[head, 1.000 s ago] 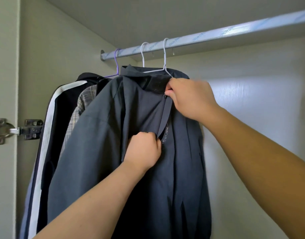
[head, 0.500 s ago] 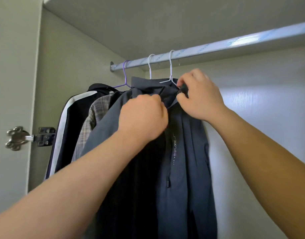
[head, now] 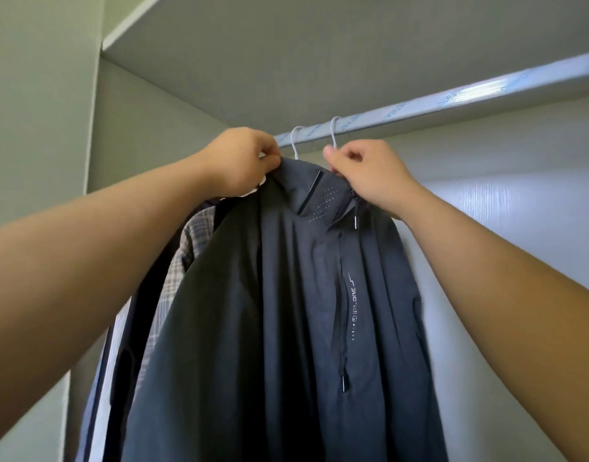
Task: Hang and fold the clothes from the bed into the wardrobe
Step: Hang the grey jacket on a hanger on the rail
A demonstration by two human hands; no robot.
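**Jacket on the rail, both hands at its collar**

A dark grey jacket hangs directly below the rail inside the wardrobe, its front towards the camera. 2 white wire hooks sit over the rail above it: a first hook and a second hook.

The left hand, just under the rail and left of the first hook, pinches the collar's edge between thumb and curled fingers. The right hand, under the rail beside the second hook, pinches the collar's other side, fingers curled. Whether it also grips the hanger wire cannot be told.

The rail wears a clear film printed in repeated blue capitals; "HONG" can be read, the rest is blurred. Down the jacket's chest, pale vertical lettering ends in "PLORE"; its first characters are unclear, and a row of dots follows it. A dark drawcord with a metal tip hangs beside it.

Further left under the rail hang a plaid shirt and a dark garment with a white stripe.
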